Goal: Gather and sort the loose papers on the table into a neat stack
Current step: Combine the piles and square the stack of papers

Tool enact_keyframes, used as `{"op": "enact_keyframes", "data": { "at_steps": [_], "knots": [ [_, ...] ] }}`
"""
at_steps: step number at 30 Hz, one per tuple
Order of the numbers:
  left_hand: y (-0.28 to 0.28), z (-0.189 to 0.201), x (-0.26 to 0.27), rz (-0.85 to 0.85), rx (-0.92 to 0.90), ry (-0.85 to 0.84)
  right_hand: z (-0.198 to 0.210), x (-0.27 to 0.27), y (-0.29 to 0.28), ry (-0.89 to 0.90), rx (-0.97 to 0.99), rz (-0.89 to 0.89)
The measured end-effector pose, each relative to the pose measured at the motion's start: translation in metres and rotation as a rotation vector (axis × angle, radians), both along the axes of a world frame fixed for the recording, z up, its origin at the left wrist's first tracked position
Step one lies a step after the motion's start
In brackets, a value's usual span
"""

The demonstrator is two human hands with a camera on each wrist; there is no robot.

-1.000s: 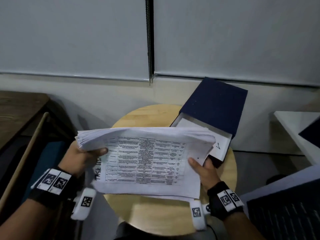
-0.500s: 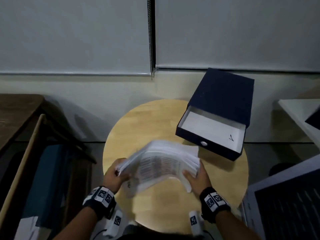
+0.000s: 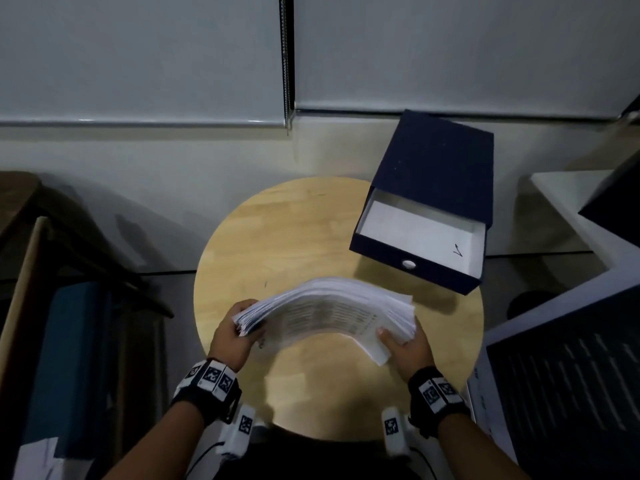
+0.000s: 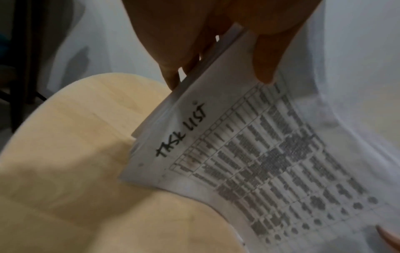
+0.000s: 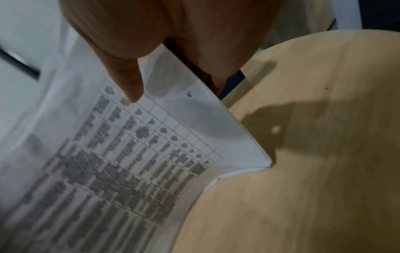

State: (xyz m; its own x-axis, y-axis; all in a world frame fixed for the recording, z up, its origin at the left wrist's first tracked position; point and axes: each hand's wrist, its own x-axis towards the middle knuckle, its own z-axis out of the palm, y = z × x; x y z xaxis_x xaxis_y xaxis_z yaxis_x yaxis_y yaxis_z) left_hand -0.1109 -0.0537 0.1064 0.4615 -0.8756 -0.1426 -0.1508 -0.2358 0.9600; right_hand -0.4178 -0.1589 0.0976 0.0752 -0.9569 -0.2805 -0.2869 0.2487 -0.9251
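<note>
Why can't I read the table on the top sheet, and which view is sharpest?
Head view: room dim, papers smeared, box sharp. Left wrist view: handwritten "TASK LIST" legible, printed rows blurred. Right wrist view: print blurred too; the sheet's shadow falls on the table. The left wrist view is the sharpest.

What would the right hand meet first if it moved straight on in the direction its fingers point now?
Probably the dark blue drawer box. The right hand grips one end of the paper stack and points forward across the round table towards the box's open front, though depth is unclear.
</note>
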Motion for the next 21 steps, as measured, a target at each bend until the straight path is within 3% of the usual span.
{"op": "enact_keyframes", "data": {
  "at_steps": [3,9,14,21],
  "knots": [
    [-0.002,0.004,0.002,0.067,-0.086,0.16,0.009,-0.002,-0.005,-0.029,-0.077,-0.017],
    [-0.01,0.013,-0.002,0.18,-0.18,0.114,0.025,0.006,-0.011,-0.147,-0.091,-0.024],
    [-0.025,0.022,-0.009,0.372,-0.134,0.101,0.027,0.017,-0.018,-0.118,-0.065,-0.132],
    [-0.032,0.014,-0.011,0.407,-0.076,0.064,0.026,0.012,-0.024,-0.086,-0.062,-0.211]
  ]
}}
